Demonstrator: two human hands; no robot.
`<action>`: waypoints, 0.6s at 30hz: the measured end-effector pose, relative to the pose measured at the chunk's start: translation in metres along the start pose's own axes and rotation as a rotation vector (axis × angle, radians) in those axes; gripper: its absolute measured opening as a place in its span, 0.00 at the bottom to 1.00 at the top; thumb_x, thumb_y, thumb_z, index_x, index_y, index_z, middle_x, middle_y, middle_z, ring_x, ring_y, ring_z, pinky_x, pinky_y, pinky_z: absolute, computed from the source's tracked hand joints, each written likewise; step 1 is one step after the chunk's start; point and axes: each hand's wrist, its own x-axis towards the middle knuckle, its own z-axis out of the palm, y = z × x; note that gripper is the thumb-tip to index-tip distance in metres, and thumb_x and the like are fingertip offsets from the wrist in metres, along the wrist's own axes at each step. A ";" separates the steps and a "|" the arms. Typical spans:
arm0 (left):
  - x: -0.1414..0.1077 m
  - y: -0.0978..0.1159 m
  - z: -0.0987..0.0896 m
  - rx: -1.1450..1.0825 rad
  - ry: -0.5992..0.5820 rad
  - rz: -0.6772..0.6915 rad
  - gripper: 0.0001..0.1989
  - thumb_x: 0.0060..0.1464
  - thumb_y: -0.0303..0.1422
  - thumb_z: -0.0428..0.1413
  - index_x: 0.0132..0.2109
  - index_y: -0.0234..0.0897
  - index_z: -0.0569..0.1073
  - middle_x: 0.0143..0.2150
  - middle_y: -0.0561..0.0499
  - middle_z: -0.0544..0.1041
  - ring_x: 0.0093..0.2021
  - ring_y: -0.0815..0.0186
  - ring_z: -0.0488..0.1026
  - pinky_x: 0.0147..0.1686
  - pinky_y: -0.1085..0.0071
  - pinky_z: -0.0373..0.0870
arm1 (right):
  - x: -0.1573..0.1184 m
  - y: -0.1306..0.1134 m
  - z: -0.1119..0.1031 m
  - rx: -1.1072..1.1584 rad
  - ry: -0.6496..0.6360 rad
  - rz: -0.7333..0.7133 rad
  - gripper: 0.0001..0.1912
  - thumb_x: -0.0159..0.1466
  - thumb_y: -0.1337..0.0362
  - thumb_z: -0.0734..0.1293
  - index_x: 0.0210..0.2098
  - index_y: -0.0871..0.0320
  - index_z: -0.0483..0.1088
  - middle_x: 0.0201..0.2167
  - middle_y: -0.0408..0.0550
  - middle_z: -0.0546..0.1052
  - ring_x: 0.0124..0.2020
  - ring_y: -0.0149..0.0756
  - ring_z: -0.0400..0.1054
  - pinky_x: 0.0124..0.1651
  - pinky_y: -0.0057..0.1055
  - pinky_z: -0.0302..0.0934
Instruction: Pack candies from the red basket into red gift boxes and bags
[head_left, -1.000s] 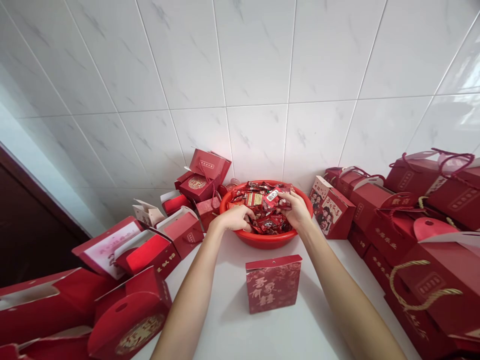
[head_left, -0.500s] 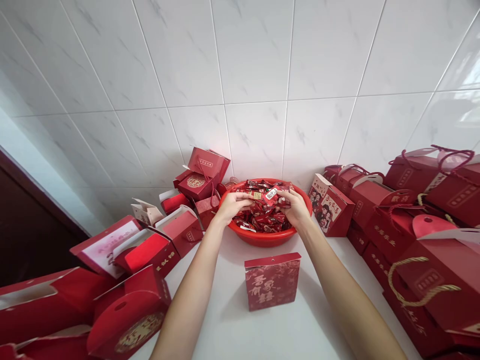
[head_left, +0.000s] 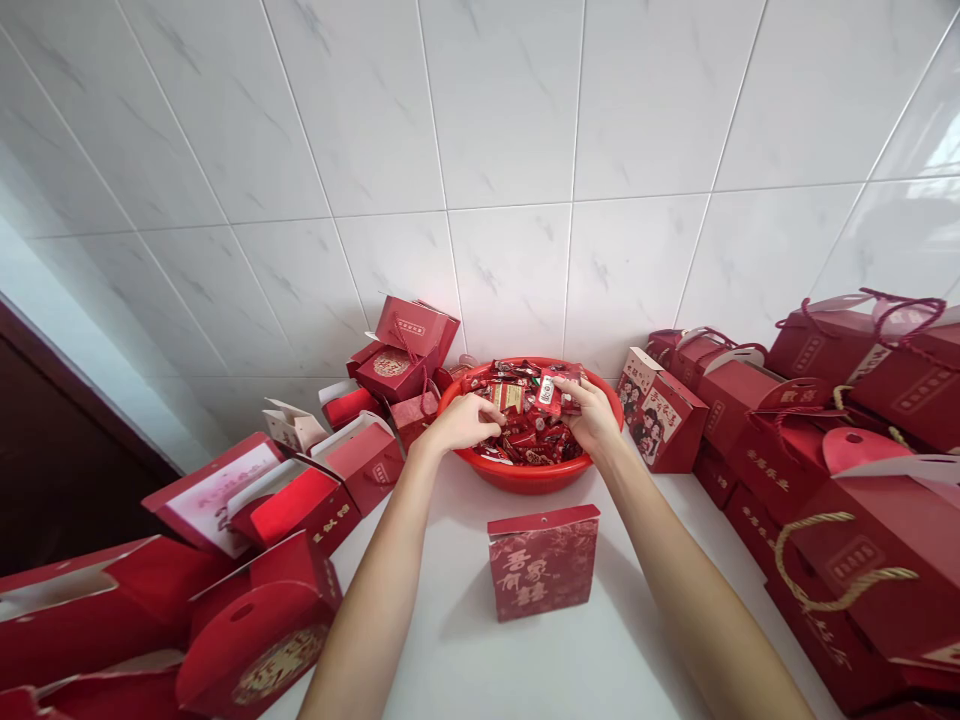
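A round red plastic basin [head_left: 525, 482] is heaped with small, shiny red-wrapped candies [head_left: 529, 442]. Over its right side, my right hand [head_left: 594, 415] is closed on red candy packets [head_left: 551, 392], one bearing a white label. My left hand [head_left: 466, 424] is at the basin's left side, fingers curled and pinched together low over the candies. Whether its fingertips hold a candy is hidden. In front of the basin, between my forearms, a dark red patterned gift box [head_left: 543, 565] with pale lettering stands upright on the white table.
Red gift boxes crowd both sides: open ones [head_left: 304, 500] on the left and stacked ones with rope handles [head_left: 847, 540] on the right. A box with cartoon figures [head_left: 664, 410] stands just right of the basin. Behind rises a white tiled wall [head_left: 510, 260].
My left hand has moved slightly left and down, away from the packets, and its fingers have curled in. The white-labelled packet in my right hand has turned more upright.
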 end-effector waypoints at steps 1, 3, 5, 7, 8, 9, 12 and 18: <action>-0.002 0.001 -0.001 0.029 -0.035 -0.009 0.12 0.40 0.32 0.59 0.36 0.36 0.81 0.38 0.47 0.84 0.41 0.56 0.80 0.43 0.66 0.74 | 0.000 0.000 0.000 0.004 0.001 0.000 0.16 0.41 0.63 0.79 0.28 0.58 0.73 0.21 0.40 0.76 0.20 0.29 0.67 0.19 0.25 0.60; -0.004 0.004 -0.001 0.058 -0.116 -0.035 0.20 0.39 0.35 0.63 0.43 0.36 0.80 0.41 0.46 0.84 0.43 0.55 0.80 0.43 0.67 0.74 | 0.000 0.000 0.000 0.016 0.006 -0.006 0.16 0.41 0.63 0.79 0.27 0.59 0.74 0.21 0.40 0.76 0.20 0.29 0.66 0.18 0.24 0.59; -0.005 0.007 0.003 0.095 -0.181 -0.067 0.28 0.38 0.37 0.65 0.50 0.35 0.77 0.42 0.45 0.83 0.44 0.54 0.80 0.42 0.67 0.74 | 0.000 0.000 0.000 0.029 0.009 -0.013 0.16 0.42 0.63 0.79 0.27 0.59 0.74 0.21 0.40 0.76 0.20 0.29 0.67 0.18 0.25 0.59; -0.004 0.009 0.008 0.154 -0.211 -0.075 0.35 0.39 0.37 0.66 0.57 0.35 0.73 0.47 0.44 0.82 0.46 0.53 0.80 0.43 0.66 0.74 | -0.001 0.000 0.000 0.034 0.008 -0.014 0.15 0.42 0.63 0.79 0.27 0.59 0.74 0.22 0.40 0.76 0.21 0.29 0.67 0.18 0.25 0.60; -0.004 0.010 0.010 0.184 -0.217 -0.065 0.38 0.39 0.37 0.66 0.60 0.36 0.71 0.51 0.43 0.81 0.48 0.52 0.79 0.45 0.66 0.74 | -0.001 0.000 0.000 0.034 0.006 -0.012 0.15 0.42 0.64 0.79 0.27 0.58 0.74 0.22 0.40 0.76 0.21 0.30 0.67 0.18 0.25 0.60; -0.004 0.011 0.012 0.212 -0.221 -0.050 0.39 0.40 0.37 0.66 0.62 0.37 0.69 0.54 0.43 0.80 0.50 0.52 0.78 0.47 0.66 0.73 | -0.001 0.000 0.000 0.031 0.006 -0.009 0.14 0.43 0.64 0.78 0.27 0.58 0.74 0.22 0.41 0.76 0.21 0.30 0.68 0.18 0.25 0.60; -0.002 0.014 0.016 0.287 -0.238 -0.024 0.38 0.41 0.36 0.65 0.62 0.39 0.70 0.59 0.44 0.77 0.55 0.51 0.76 0.52 0.67 0.70 | -0.001 0.000 0.000 0.020 0.004 -0.006 0.13 0.44 0.64 0.78 0.28 0.58 0.74 0.23 0.41 0.77 0.22 0.30 0.69 0.19 0.25 0.62; 0.000 0.014 0.018 0.363 -0.256 -0.010 0.24 0.43 0.37 0.63 0.49 0.35 0.77 0.46 0.45 0.82 0.45 0.53 0.77 0.38 0.69 0.69 | 0.000 0.001 -0.001 -0.013 0.002 0.007 0.14 0.46 0.64 0.78 0.29 0.57 0.73 0.23 0.41 0.77 0.22 0.29 0.69 0.19 0.23 0.63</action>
